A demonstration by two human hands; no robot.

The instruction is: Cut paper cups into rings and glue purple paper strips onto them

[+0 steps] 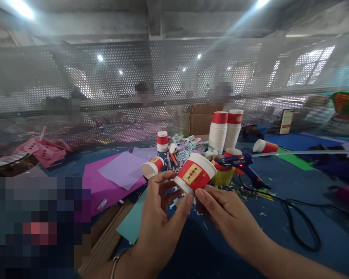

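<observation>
A red and white paper cup (198, 170) with a pale gold label is held tilted in front of me, its wide rim to the upper right. The fingers of my left hand (164, 215) curl round its narrow base from the left, thumb pressed at the lower edge. My right hand (223, 211) grips it from below right, thumb on the base edge and the other fingers partly hidden. Just beyond the cup lie another paper cup (152, 166) on its side and a heap of cut paper pieces (187, 147).
Behind stand two tall stacks of paper cups (218, 133). A glue gun (244, 166) rests at right, its black cable (293, 224) looping across the blue table. Purple paper (122, 168), teal paper (133, 221) and cardboard strips (107, 236) lie left. A perforated metal screen (163, 73) closes the back.
</observation>
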